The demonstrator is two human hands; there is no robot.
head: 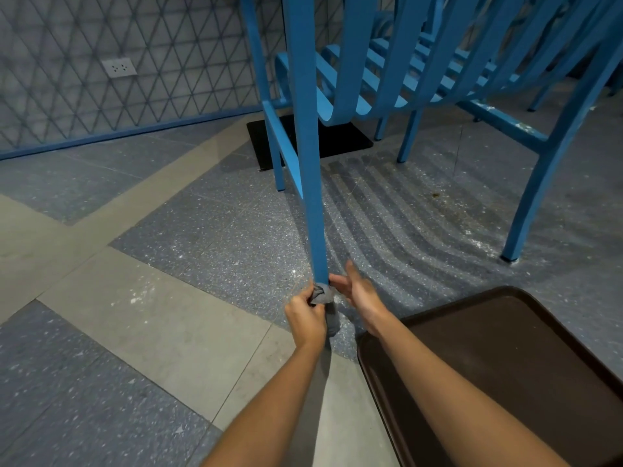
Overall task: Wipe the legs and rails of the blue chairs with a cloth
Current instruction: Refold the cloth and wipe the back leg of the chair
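A blue chair leg (312, 183) runs down from the top of the head view to the floor in front of me. A grey cloth (323, 295) is wrapped around its foot, with a tail hanging down. My left hand (305, 318) grips the cloth at the left of the foot. My right hand (357, 291) is at the right of the foot, thumb and fingertips touching the cloth, other fingers stretched out. A side rail (281, 143) joins this leg to a farther leg. More blue slatted chairs (438, 62) stand behind.
A brown tray (526, 358) lies at the lower right, under my right forearm. A black base plate (337, 136) sits on the floor beneath the chairs. The speckled floor shows white dust. A patterned wall with a socket (118, 67) is at the left.
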